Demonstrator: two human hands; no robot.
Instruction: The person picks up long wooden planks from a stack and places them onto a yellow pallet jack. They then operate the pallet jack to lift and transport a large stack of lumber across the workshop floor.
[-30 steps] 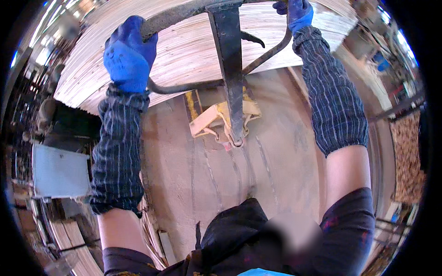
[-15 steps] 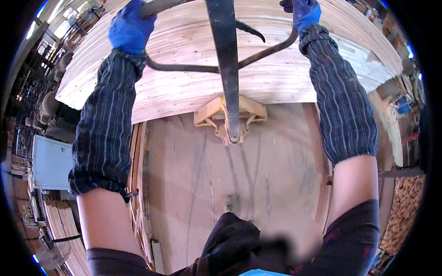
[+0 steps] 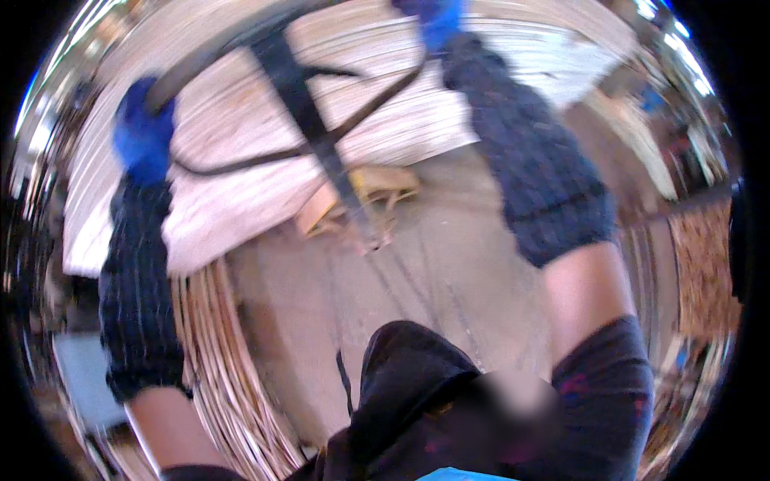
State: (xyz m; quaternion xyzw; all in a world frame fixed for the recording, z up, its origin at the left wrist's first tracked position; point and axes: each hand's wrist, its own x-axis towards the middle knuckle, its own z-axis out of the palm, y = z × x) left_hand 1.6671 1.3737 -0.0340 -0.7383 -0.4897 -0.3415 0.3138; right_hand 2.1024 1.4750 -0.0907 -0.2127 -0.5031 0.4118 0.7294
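Head view, heavily blurred: left hand (image 3: 144, 148), blue glove, curled round the left end of a dark metal handlebar (image 3: 241, 36). Right hand (image 3: 437, 20), blue glove too, at the bar's right end near the top edge; grip too smeared to tell. Bar's dark shaft (image 3: 313, 136) runs down to a yellow base (image 3: 361, 204) on the floor, beside the veneer sheet stack (image 3: 497, 88).

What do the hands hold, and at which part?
Both hands, left and right, grip the dark metal handle, one at each end of its top bar.
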